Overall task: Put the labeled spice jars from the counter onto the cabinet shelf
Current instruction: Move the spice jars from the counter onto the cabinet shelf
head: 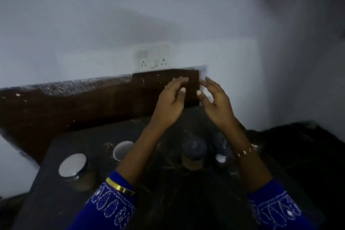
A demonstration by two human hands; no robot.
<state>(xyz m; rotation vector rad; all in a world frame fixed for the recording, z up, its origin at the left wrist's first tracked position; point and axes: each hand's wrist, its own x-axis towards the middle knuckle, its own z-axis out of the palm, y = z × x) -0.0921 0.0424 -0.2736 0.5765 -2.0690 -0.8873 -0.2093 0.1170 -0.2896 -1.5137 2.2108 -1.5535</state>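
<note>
Both hands are raised above a dark counter [93,140], palms facing each other with a small gap and nothing between them. My left hand [170,99] and my right hand [214,102] have their fingers apart. Below them stand spice jars: one with a silver lid [73,165] at the left, one with a white lid [122,149] partly behind my left forearm, one with a dark lid [194,150] in the middle, and another dark one [221,148] beside my right forearm. The picture is blurred and no labels can be read.
A dark brown backsplash [74,106] runs behind the counter under a pale wall with a socket plate [152,58]. A black mass [298,145] lies at the right. No cabinet shelf is in sight.
</note>
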